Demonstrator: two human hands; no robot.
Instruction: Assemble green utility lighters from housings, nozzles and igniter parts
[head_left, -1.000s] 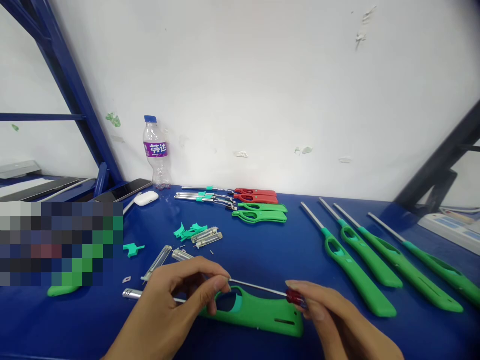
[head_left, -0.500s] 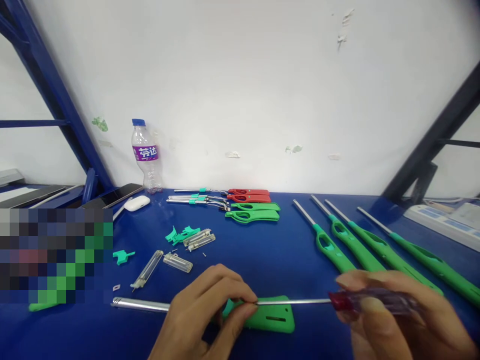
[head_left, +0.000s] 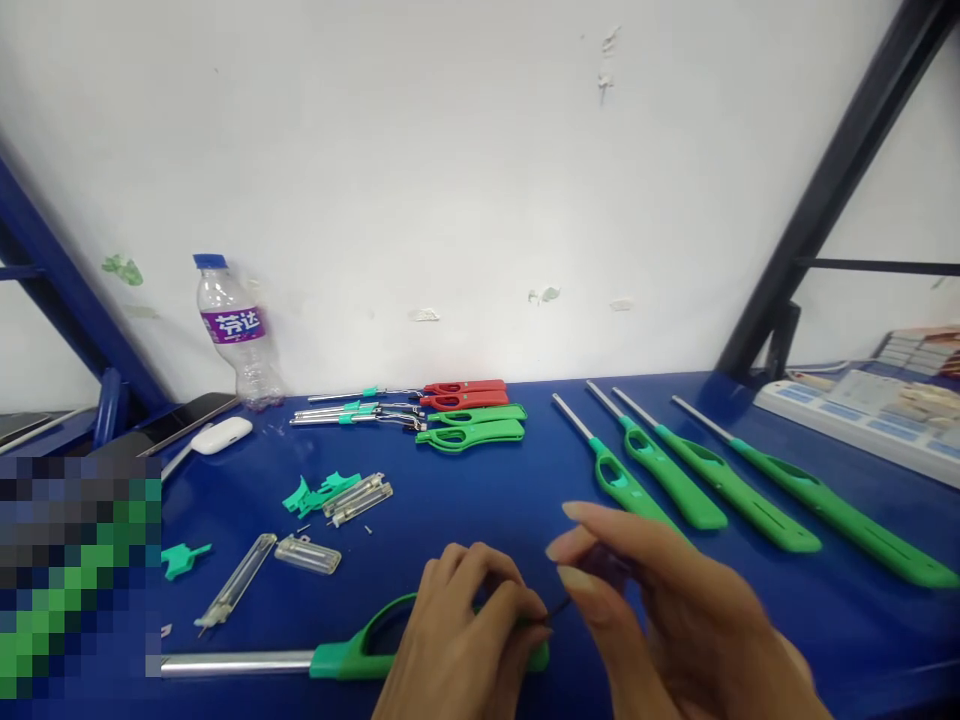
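A green long-nosed gas lighter (head_left: 356,655) with a silver tube lies across the front of the blue table. My left hand (head_left: 472,630) is closed over its handle, thumb and forefinger brought together near the handle's end. The hand covers most of the handle, and whatever is between those fingertips is hidden. My right hand (head_left: 675,620) is closed on a screwdriver (head_left: 611,565) with a see-through purple handle, mostly behind the fingers. Its thin shaft points left to my left fingertips.
Several green lighters (head_left: 679,490) lie at the right. Opened red and green lighter shells (head_left: 469,432) with metal tubes sit by the wall. Clear fuel tanks (head_left: 307,553) and teal plastic pieces (head_left: 178,560) lie at the left, near a bottle (head_left: 236,330) and a power strip (head_left: 862,420).
The view has swung to the right. My right hand has come closer to my left, and the screwdriver shaft shows much less. More of the lighter's tube and trigger loop is visible.
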